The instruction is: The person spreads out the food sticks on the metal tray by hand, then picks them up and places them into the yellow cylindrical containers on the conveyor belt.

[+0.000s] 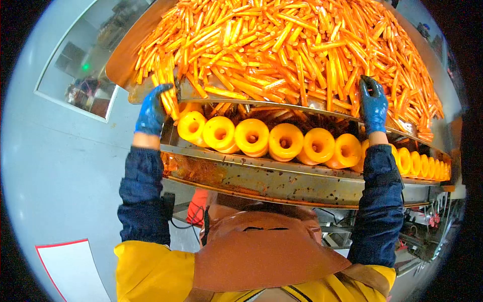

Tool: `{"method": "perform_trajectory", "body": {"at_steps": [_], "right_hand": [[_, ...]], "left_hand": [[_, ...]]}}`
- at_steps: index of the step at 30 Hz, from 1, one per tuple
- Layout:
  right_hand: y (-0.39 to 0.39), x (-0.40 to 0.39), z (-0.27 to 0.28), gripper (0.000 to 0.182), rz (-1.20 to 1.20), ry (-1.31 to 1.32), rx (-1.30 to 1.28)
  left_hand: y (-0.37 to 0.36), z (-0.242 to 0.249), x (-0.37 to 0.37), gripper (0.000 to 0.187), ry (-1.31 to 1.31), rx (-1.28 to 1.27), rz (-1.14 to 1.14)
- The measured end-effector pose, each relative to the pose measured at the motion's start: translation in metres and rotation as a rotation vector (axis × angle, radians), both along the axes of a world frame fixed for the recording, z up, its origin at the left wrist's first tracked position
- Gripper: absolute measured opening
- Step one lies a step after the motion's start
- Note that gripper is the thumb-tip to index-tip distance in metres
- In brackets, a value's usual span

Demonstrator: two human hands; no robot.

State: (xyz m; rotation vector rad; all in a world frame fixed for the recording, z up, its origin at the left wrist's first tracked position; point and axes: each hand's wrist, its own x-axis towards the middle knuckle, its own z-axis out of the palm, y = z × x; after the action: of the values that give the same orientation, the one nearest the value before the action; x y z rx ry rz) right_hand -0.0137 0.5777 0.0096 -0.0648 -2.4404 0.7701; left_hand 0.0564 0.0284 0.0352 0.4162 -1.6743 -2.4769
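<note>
Grey-walled processing room, steel feed tray [126, 60] heaped with orange plastic-wrapped sticks [302, 45]. Left blue-gloved hand [151, 108] closing on several sticks at tray edge; right blue-gloved hand [373, 103] pinching one. Yellow funnel-shaped rollers [251, 137] below mostly unloaded; bulk remaining.

A heap of orange wrapped sticks [297, 45] fills a tilted steel tray [121, 60] across the top of the frame. The left hand [151, 110], in a blue glove, grips a few sticks at the tray's lower left edge. The right hand [373, 103], also blue-gloved, touches sticks at centre right. Below runs a row of yellow plastic rollers [284, 142].
</note>
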Motion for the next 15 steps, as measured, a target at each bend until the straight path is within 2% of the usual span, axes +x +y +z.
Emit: {"method": "perform_trajectory", "body": {"at_steps": [2,5,6,9,12,15], "right_hand": [[0.0,0.0,0.0,0.024,0.007,0.015,0.017],[-0.003,0.003,0.003,0.024,-0.012,-0.014,0.008],[-0.002,0.002,0.002,0.025,-0.012,-0.012,0.026],[-0.001,0.001,0.003,0.025,-0.014,-0.016,0.046],[-0.002,0.001,0.004,0.026,-0.025,-0.029,0.047],[0.0,0.0,0.002,0.026,-0.028,-0.023,0.06]], "left_hand": [[0.034,0.01,0.03,0.03,-0.005,0.02,0.006],[0.051,-0.014,0.055,0.037,0.036,0.222,-0.025],[0.046,-0.03,0.06,0.04,-0.023,0.227,0.009],[0.08,-0.031,0.074,0.038,0.035,0.206,0.11],[0.08,-0.037,0.077,0.034,-0.006,0.181,0.087],[0.083,-0.026,0.082,0.037,-0.024,0.119,0.096]]}}
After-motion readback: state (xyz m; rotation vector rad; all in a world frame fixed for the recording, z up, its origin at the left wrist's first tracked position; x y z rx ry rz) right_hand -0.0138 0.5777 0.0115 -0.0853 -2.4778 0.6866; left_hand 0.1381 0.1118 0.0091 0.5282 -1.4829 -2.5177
